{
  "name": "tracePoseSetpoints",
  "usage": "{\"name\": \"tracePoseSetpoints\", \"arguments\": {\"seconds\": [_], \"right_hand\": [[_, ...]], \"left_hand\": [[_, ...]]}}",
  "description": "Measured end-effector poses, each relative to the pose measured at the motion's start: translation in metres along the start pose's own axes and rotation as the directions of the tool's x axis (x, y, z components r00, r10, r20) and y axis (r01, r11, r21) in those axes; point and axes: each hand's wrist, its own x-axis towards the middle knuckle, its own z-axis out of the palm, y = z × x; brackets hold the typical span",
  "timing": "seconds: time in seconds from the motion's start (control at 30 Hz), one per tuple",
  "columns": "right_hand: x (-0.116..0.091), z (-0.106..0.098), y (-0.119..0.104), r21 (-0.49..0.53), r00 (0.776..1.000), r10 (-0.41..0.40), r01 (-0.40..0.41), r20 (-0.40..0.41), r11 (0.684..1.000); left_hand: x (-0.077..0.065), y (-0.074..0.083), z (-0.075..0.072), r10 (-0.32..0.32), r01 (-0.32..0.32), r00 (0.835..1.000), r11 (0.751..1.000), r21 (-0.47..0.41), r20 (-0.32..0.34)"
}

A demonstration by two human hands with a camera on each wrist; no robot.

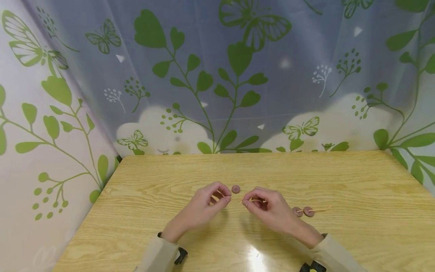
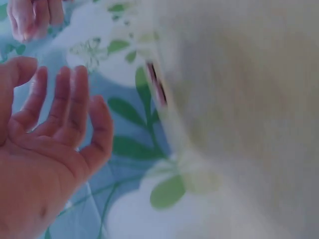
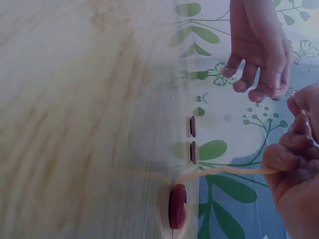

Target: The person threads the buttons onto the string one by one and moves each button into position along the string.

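In the head view my right hand pinches a thin orange cord between thumb and forefinger, above the table. From this hand the cord runs down to a red-brown button in the right wrist view. Two buttons on the cord, a left one and a right one, lie beside the right wrist. My left hand faces the right one, fingers loosely bent, with nothing seen in its grasp. Just beyond the fingertips lies a loose four-hole button.
The wood-grain table meets a hanging cloth printed with leaves and butterflies at its back edge. Two buttons stand out edge-on in the right wrist view, an upper one and a lower one.
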Motion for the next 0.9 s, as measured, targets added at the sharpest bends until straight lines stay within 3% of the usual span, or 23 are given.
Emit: {"name": "tracePoseSetpoints", "arguments": {"seconds": [0.13, 0.3, 0.63, 0.9], "right_hand": [[0.000, -0.002, 0.000, 0.008, 1.000, 0.012, -0.012, 0.001, 1.000], [-0.001, -0.004, 0.000, 0.006, 1.000, 0.023, -0.023, -0.002, 1.000], [-0.003, -0.006, 0.000, 0.012, 0.998, 0.058, -0.058, -0.004, 0.998], [-0.002, -0.007, 0.000, 0.006, 0.999, 0.047, -0.047, -0.010, 0.999]], "left_hand": [[0.002, -0.006, -0.011, 0.007, -0.005, 1.000, 0.991, 0.132, -0.010], [0.007, -0.016, -0.016, -0.018, 0.018, 1.000, 0.975, 0.222, 0.002], [0.028, -0.034, -0.020, -0.051, 0.036, 0.997, 0.962, 0.270, 0.050], [0.041, -0.033, -0.022, -0.153, 0.102, 0.984, 0.907, 0.408, 0.093]]}}
